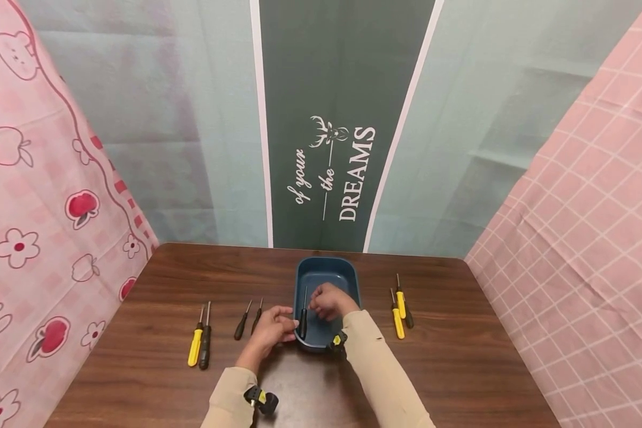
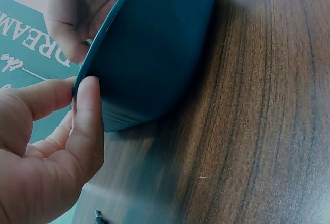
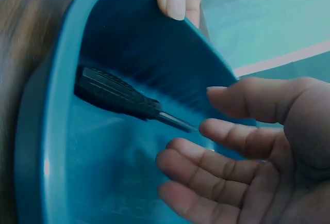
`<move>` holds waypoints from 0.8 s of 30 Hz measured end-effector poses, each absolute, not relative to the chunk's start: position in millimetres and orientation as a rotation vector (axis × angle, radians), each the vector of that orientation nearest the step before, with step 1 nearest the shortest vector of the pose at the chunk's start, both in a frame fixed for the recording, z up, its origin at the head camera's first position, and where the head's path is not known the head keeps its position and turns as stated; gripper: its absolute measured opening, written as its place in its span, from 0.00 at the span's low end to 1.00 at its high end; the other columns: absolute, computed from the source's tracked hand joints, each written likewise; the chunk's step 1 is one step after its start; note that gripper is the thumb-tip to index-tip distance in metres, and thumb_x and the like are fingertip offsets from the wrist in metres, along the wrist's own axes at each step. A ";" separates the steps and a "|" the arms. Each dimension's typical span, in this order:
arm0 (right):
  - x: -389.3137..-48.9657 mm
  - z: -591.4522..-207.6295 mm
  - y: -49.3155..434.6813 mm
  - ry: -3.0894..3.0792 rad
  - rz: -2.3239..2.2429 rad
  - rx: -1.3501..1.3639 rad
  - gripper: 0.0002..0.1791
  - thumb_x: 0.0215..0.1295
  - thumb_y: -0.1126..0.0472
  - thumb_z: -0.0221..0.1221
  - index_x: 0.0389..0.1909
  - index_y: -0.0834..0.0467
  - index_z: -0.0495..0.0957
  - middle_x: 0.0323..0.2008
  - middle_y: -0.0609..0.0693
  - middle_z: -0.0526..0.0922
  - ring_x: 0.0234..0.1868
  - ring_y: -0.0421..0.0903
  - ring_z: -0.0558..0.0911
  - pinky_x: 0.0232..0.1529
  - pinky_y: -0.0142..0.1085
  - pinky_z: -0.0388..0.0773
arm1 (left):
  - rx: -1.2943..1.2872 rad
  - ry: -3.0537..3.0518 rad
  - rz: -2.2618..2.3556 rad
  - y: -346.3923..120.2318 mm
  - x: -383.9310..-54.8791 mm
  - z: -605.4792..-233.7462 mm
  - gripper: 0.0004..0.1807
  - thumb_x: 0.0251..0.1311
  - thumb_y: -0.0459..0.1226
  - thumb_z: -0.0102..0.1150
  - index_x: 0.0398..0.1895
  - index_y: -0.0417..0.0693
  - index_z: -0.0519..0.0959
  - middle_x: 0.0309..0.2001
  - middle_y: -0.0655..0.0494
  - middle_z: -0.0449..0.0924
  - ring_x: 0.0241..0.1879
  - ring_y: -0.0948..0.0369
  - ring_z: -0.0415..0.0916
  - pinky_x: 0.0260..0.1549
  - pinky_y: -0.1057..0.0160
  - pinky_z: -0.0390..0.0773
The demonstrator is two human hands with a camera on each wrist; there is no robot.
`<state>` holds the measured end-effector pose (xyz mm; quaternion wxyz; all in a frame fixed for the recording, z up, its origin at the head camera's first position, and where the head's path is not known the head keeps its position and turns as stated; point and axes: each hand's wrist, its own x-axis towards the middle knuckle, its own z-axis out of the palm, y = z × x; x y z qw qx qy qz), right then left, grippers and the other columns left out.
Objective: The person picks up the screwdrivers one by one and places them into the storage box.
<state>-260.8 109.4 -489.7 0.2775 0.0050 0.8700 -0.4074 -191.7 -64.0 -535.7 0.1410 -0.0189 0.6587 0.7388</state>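
Note:
A blue plastic bin (image 1: 329,266) stands near the middle of the wooden table. Inside it, along the left wall, lies a black-handled screwdriver (image 3: 116,95), its shaft pointing away from the person. My left hand (image 1: 274,327) pinches the bin's left rim between thumb and fingers, as the left wrist view shows. Within the bin, my right hand (image 3: 242,157) has its fingers loosely bent and spread from the thumb, holding nothing. Its index fingertip is right by the end of the screwdriver's shaft.
Left of the bin lie two small black screwdrivers (image 1: 240,329). Farther left, a yellow screwdriver (image 1: 195,346) lies beside a larger black one (image 1: 205,346). Two yellow screwdrivers (image 1: 397,324) and a black handle (image 1: 409,318) lie on the right. Fabric curtains (image 1: 224,148) surround the table.

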 end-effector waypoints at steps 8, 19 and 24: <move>-256.8 -476.7 107.3 2.680 -0.559 -0.394 0.24 0.48 0.61 0.67 0.49 0.62 0.78 0.43 0.57 0.79 0.45 0.53 0.77 0.46 0.43 0.75 | -0.052 1.903 2.128 -64.4 -193.6 -537.3 0.24 0.55 0.25 0.57 0.54 0.24 0.63 0.27 0.47 0.75 0.21 0.60 0.74 0.24 0.61 0.82; -245.9 -463.6 108.7 2.692 -0.549 -0.356 0.25 0.49 0.61 0.68 0.51 0.61 0.76 0.46 0.57 0.78 0.43 0.51 0.76 0.45 0.45 0.76 | -0.047 1.904 2.124 -67.8 -185.9 -521.9 0.23 0.55 0.23 0.55 0.53 0.22 0.63 0.29 0.45 0.75 0.23 0.59 0.75 0.27 0.58 0.82; -239.3 -456.4 118.2 2.738 -0.536 -0.431 0.26 0.49 0.62 0.68 0.51 0.62 0.75 0.47 0.57 0.78 0.44 0.51 0.76 0.46 0.45 0.75 | -0.031 1.877 2.152 -68.5 -177.8 -506.2 0.22 0.56 0.22 0.54 0.53 0.20 0.61 0.29 0.43 0.74 0.23 0.59 0.74 0.27 0.59 0.82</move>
